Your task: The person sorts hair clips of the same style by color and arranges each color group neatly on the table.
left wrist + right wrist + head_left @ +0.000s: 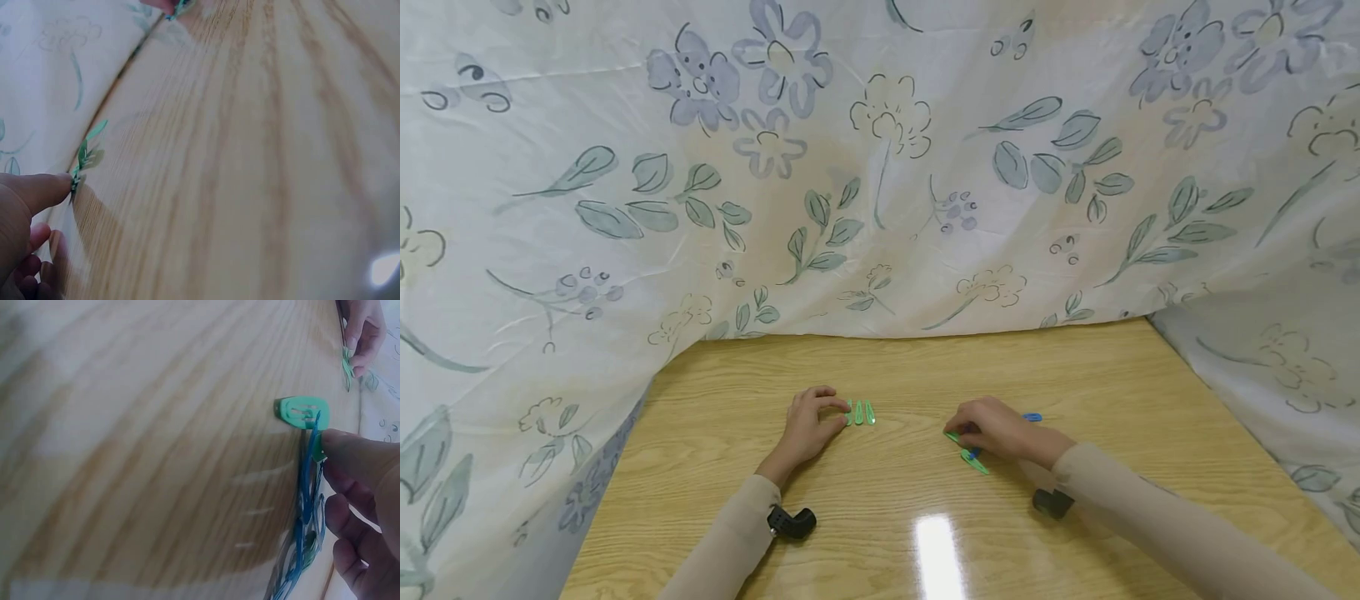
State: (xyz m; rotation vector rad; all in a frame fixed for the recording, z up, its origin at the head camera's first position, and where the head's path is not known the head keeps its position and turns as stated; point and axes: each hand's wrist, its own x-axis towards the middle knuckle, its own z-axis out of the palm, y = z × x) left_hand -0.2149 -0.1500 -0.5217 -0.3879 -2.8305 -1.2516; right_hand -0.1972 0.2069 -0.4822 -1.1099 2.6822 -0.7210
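Three green snap hair clips (860, 412) lie side by side in a row on the wooden table. At the row's left end my left hand (810, 427) holds the outermost clip between thumb and fingers. In the left wrist view the thumb touches the near end of these green clips (82, 153). To the right, my right hand (992, 429) pinches a green hair clip (952, 436) by its end. Below that hand lie another green clip (976, 462) and part of a blue one. Seen from the right wrist, several blue clips (300, 531) lie in a loose group beside the fingers.
A blue hair clip (1033, 417) lies beyond the right wrist. Flowered cloth (880, 208) hangs along the back and both sides of the table (850, 508). Light glares off the tabletop near the front. Each wrist wears a small black camera (792, 523).
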